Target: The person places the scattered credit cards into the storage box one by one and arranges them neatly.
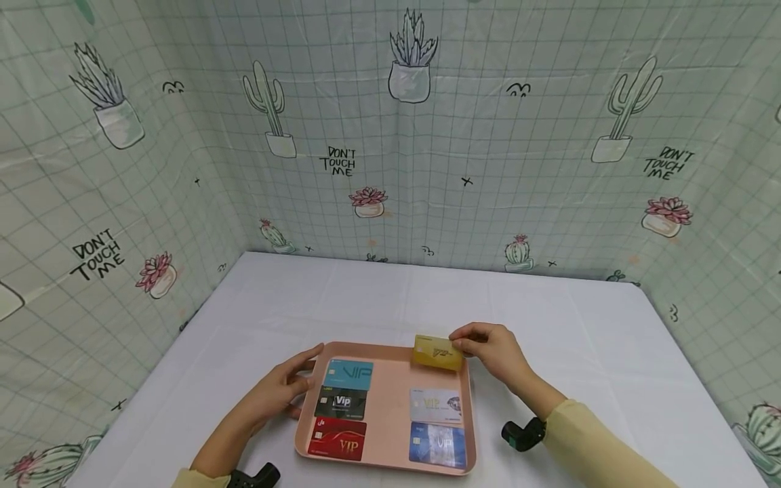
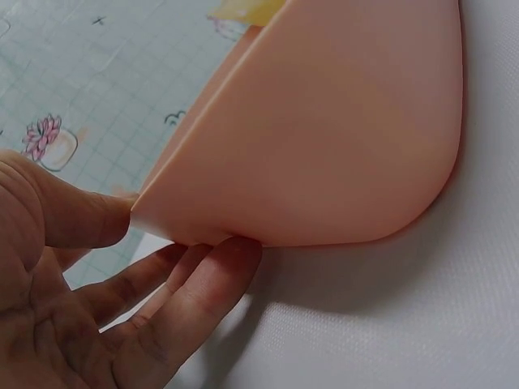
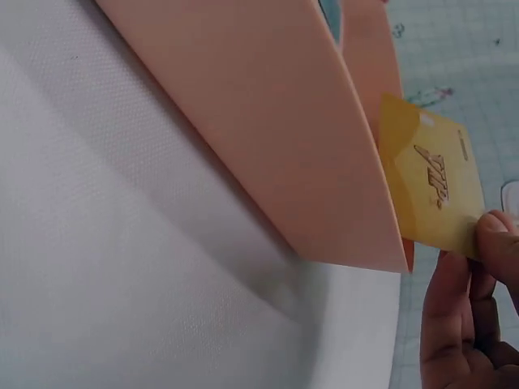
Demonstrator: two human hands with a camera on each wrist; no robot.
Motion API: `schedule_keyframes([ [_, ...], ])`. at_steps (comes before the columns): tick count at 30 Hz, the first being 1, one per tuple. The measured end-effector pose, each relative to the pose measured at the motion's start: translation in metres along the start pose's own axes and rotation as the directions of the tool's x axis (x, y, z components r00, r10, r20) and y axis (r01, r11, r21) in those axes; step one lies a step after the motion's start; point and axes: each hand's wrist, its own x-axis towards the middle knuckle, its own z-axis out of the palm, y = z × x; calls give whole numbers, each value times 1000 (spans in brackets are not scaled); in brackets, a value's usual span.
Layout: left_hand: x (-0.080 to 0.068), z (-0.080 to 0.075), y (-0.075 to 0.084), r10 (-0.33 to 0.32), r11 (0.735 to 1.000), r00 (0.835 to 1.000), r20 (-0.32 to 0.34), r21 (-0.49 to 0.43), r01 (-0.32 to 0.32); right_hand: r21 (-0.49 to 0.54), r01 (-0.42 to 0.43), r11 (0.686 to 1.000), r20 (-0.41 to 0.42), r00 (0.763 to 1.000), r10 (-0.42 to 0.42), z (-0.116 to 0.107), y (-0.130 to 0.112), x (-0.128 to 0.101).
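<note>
A gold VIP card (image 1: 437, 353) is pinched by its right end between the thumb and fingers of my right hand (image 1: 497, 352). It is tilted over the far right corner of a pink tray (image 1: 390, 434); in the right wrist view the gold card (image 3: 432, 174) stands up past the rim. My left hand (image 1: 277, 390) holds the tray's left side, thumb at the rim and fingertips (image 2: 235, 263) against the lower edge. Inside lie a teal card (image 1: 348, 374), a black card (image 1: 339, 403) and a red card (image 1: 337, 439) on the left, a silver card (image 1: 435, 406) and a blue card (image 1: 436, 445) on the right.
The tray stands on a white-covered table (image 1: 366, 291). A grid-patterned cloth (image 1: 427, 149) with cactus drawings hangs behind and at both sides. Black wrist devices (image 1: 523, 434) sit at both sleeves.
</note>
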Motion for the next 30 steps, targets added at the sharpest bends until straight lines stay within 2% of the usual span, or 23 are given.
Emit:
schedule_keyframes([
  [5, -1, 1, 1, -13, 1000, 1000, -10, -5, 13, -77, 11, 997, -3, 1000, -12, 4, 1, 1],
  [15, -1, 0, 0, -5, 1000, 1000, -6, -12, 5, -146, 12, 989, -9, 1000, -14, 11, 7, 1],
  [19, -1, 0, 0, 1, 1000, 1000, 3, -20, -1, -207, 67, 976, -6, 998, -70, 12, 9, 0],
  [21, -1, 0, 0, 6, 1000, 1000, 11, -20, -6, -254, 121, 960, 2, 992, -124, 13, 10, -1],
  [26, -1, -1, 0, 10, 1000, 1000, 20, -22, -9, -380, 255, 889, 27, 964, -265, 14, 12, 0],
  [30, 0, 0, 1, 12, 1000, 1000, 18, -21, -11, -421, 287, 861, 39, 953, -299, 16, 12, -1],
])
